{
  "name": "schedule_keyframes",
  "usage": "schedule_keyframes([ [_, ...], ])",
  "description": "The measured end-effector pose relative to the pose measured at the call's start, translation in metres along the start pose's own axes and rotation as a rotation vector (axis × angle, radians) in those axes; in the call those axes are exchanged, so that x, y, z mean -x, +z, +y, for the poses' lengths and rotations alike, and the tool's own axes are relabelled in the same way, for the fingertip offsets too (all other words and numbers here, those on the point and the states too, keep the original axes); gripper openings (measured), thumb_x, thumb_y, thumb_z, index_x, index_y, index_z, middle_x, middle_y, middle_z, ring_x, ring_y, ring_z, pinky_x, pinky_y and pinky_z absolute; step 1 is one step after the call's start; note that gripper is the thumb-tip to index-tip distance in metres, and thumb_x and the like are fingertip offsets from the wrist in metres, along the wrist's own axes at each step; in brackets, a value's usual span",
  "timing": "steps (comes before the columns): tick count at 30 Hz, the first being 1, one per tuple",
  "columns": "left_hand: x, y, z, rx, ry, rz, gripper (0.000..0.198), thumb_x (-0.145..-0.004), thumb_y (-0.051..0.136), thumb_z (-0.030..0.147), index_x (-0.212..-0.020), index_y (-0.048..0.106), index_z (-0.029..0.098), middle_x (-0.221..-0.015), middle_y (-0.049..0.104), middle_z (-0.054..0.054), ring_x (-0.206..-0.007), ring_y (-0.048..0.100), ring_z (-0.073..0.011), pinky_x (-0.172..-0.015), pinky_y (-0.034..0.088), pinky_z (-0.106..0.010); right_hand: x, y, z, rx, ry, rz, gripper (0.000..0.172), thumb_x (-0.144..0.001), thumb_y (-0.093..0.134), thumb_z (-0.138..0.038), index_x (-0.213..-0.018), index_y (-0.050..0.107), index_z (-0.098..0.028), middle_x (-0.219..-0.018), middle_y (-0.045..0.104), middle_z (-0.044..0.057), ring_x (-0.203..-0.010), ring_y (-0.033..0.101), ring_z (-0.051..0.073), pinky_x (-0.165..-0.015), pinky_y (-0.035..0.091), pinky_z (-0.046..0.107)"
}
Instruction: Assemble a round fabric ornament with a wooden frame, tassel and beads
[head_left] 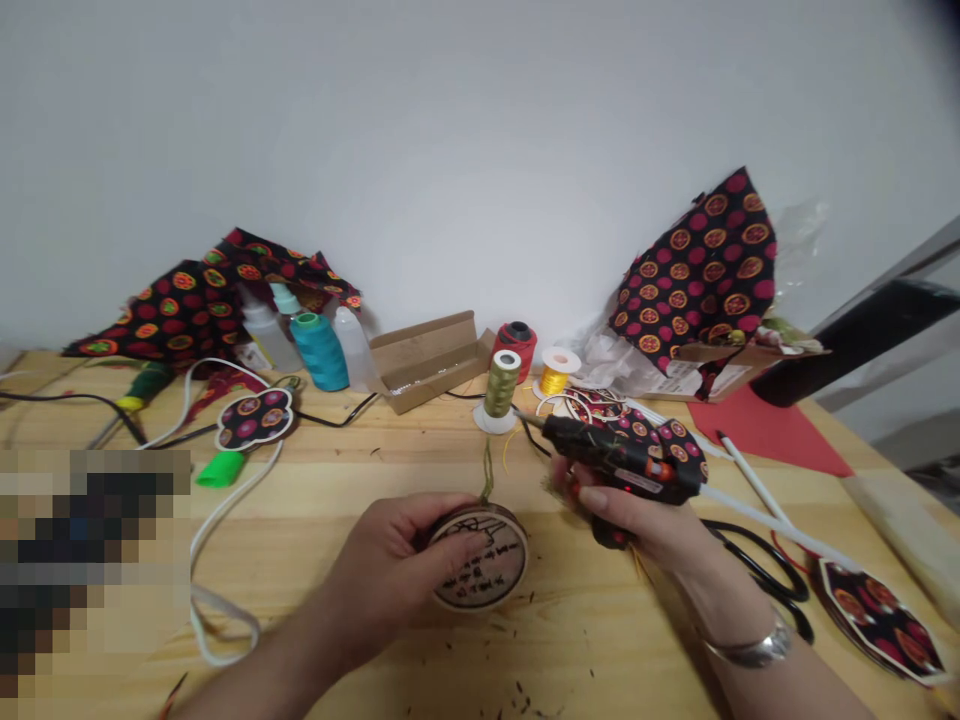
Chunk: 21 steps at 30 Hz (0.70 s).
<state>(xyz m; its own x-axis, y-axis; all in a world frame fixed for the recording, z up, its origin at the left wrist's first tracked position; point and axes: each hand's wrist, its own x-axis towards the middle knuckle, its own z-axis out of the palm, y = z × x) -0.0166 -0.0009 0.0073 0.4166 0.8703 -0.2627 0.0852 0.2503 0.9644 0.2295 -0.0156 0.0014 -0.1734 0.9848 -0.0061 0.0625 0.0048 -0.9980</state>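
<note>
Between thumb and fingers, my left hand [409, 560] holds a round disc [487, 570] with dark handwriting on its pale face and a darker rim. A green cord [488, 475] rises from the disc's top edge. My right hand [626, 515] is wrapped round the grip of a black hot glue gun [615, 460], whose nozzle points left toward a spool of olive green thread [502, 385]. A long white glue stick [772, 520] sticks out of the gun's back. Nozzle and disc are apart.
A red thread cone [516, 345], a yellow spool [553, 372], an open cardboard box [435, 370], a teal thread cone [321, 352] and plastic bottles line the wall. Patterned fabric [697, 270] leans at right. Scissors [765, 565] and a fabric-covered flower shape [255, 418] lie on the wooden table [360, 475].
</note>
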Motion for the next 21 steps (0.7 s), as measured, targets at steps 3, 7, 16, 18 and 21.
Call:
schedule_keyframes([
  [3, 0.002, 0.000, -0.001, -0.059, -0.014, -0.191, 0.021, -0.077, 0.070, 0.027, -0.096, 0.077, 0.024, -0.087, 0.079, -0.001, -0.080, 0.070, -0.0200, -0.073, 0.054, -0.028, -0.004, 0.009, 0.002, -0.009, -0.032, 0.024, 0.037, -0.077, 0.070, -0.036, -0.112, 0.064, -0.024, -0.104, 0.061, 0.006, -0.092, 0.054, 0.020, -0.078, 0.045, 0.032],
  [7, 0.005, 0.003, -0.001, -0.126, -0.032, -0.354, 0.020, -0.081, 0.063, 0.025, -0.095, 0.077, 0.022, -0.088, 0.078, -0.002, -0.080, 0.070, -0.0200, -0.070, 0.052, -0.025, -0.007, 0.019, -0.008, 0.080, 0.019, -0.007, 0.037, -0.077, 0.067, -0.029, -0.113, 0.064, -0.023, -0.070, 0.048, -0.003, -0.062, 0.045, 0.012, -0.056, 0.037, 0.024],
  [16, 0.005, 0.004, -0.002, -0.172, -0.034, -0.426, 0.019, -0.081, 0.062, 0.024, -0.091, 0.077, 0.019, -0.082, 0.076, -0.001, -0.074, 0.067, -0.0179, -0.066, 0.050, -0.022, -0.005, 0.022, -0.019, 0.300, -0.066, -0.094, 0.013, -0.074, 0.069, -0.021, -0.087, 0.069, -0.019, -0.071, 0.049, -0.003, -0.064, 0.046, 0.011, -0.060, 0.038, 0.024],
  [18, 0.005, 0.003, -0.003, -0.177, -0.039, -0.434, 0.018, -0.081, 0.061, 0.023, -0.091, 0.076, 0.019, -0.081, 0.075, 0.000, -0.074, 0.066, -0.0168, -0.065, 0.048, -0.021, -0.005, 0.021, -0.015, 0.314, -0.054, -0.099, 0.011, -0.075, 0.070, -0.024, -0.084, 0.068, -0.018, -0.071, 0.052, -0.002, -0.064, 0.047, 0.011, -0.059, 0.039, 0.023],
  [21, 0.005, 0.004, -0.004, -0.177, -0.051, -0.427, 0.017, -0.082, 0.062, 0.023, -0.090, 0.076, 0.019, -0.082, 0.075, 0.000, -0.074, 0.065, -0.0166, -0.066, 0.048, -0.022, -0.004, 0.021, -0.012, 0.298, -0.039, -0.101, 0.011, -0.075, 0.070, -0.025, -0.080, 0.065, -0.017, -0.074, 0.057, 0.000, -0.066, 0.050, 0.012, -0.057, 0.040, 0.023],
])
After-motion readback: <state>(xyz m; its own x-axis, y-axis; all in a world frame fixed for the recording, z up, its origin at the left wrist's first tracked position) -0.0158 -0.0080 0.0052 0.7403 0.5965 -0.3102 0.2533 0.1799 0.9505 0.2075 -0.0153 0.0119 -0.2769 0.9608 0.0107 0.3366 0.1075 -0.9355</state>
